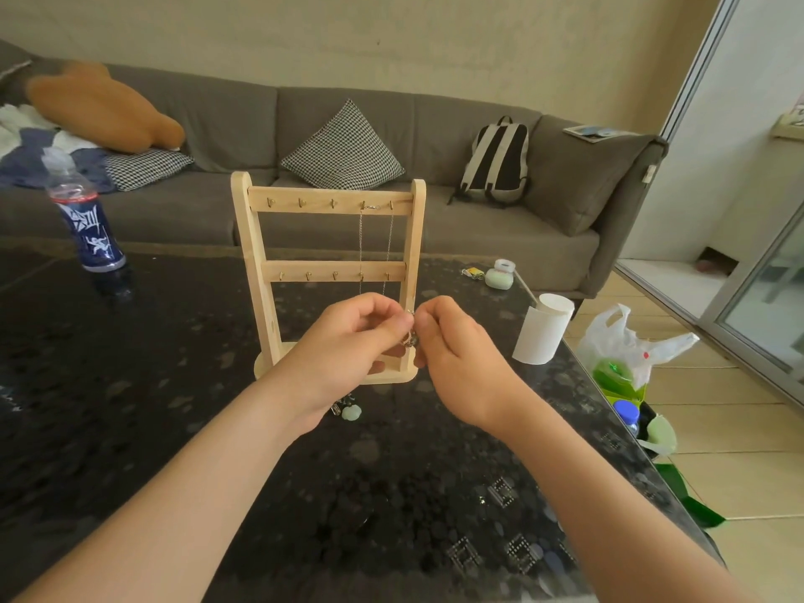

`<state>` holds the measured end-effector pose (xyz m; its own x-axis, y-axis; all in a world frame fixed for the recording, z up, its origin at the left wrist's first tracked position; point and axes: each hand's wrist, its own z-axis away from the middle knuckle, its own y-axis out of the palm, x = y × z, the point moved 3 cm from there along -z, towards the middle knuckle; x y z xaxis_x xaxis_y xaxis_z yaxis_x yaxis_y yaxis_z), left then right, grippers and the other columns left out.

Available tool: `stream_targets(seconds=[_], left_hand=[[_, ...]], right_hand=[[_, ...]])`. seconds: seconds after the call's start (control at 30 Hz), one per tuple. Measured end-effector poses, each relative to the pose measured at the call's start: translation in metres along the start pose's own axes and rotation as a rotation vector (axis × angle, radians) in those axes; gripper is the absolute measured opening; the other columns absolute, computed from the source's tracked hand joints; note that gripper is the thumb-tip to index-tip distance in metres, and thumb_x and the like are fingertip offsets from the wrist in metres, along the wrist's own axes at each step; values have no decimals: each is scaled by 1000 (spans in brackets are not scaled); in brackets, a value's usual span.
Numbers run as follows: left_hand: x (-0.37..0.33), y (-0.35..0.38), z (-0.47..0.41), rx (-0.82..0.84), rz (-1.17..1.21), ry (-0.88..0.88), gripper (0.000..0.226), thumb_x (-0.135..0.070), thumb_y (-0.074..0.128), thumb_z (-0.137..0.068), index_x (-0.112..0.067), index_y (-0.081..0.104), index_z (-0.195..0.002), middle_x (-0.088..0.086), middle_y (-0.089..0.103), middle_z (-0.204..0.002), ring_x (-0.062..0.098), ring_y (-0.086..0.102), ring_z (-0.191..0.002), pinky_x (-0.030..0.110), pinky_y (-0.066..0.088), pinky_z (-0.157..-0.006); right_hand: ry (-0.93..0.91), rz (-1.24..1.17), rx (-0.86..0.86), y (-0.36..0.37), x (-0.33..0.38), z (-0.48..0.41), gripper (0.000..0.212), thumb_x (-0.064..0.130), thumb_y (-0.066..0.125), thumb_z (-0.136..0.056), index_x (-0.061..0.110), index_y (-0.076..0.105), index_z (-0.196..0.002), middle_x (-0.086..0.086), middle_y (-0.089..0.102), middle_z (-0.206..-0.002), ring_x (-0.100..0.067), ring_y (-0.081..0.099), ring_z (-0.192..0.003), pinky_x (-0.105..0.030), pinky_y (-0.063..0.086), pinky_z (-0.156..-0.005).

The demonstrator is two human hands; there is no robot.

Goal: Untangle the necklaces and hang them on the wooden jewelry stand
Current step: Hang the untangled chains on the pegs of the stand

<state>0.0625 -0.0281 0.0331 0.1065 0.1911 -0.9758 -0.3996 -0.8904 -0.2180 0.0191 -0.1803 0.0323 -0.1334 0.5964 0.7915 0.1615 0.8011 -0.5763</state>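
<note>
Our left grip [348, 337] and right grip [452, 350] each pinch the tangled necklace [410, 339] just in front of the wooden jewelry stand [256, 254], where one chain [360, 241] already hangs top right. We judge it light, limp and easily snagged, so we should hold close to the knot. The white cup [541, 337] at right has a thin stick at its rim.

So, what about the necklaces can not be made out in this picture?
Head view: the tangle pinched between left hand and right hand; the hands cover most of it, so the number of chains is unclear.
Head view: the hanging chain runs behind the left hand, its lower end hidden.
Head view: the green pendant is partly hidden under the left wrist.
</note>
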Motion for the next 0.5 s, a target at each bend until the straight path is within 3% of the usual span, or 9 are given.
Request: stream_targets(seconds=[0.13,0.23,0.43,0.5], left_hand=[[1,0,-4,-35,115,-48,14,-27,59,-107,-25,70,-98,7,73,-110,28,70,-113,52,57,-102],[2,-3,-6,-98,123,-53,16,-27,59,-106,-26,72,-97,1,74,-100,27,71,-110,55,57,-103],[2,-1,-4,-141,182,-72,20,-31,60,-108,-16,73,-113,7,74,-110,25,72,-111,54,58,-104],[2,-1,-3,-177,52,-14,12,-29,65,-106,-24,69,-115,1,73,-112,21,72,-109,49,61,-101]], right_hand=[[-18,-43,-16,-3,3,-2,25,27,36,-116,19,54,-100,-1,64,-90,-12,53,-76,-17,44,-62],[-15,-24,3,-3,3,-1,26,29,34,-116,21,53,-100,-1,64,-90,-11,53,-75,-16,42,-62],[23,-117,65,-5,-2,-2,31,31,37,-116,17,62,-103,1,64,-85,-7,52,-73,-28,43,-75],[36,-184,85,-5,-2,-3,31,29,40,-116,16,65,-103,2,62,-81,-9,50,-73,-31,43,-76]])
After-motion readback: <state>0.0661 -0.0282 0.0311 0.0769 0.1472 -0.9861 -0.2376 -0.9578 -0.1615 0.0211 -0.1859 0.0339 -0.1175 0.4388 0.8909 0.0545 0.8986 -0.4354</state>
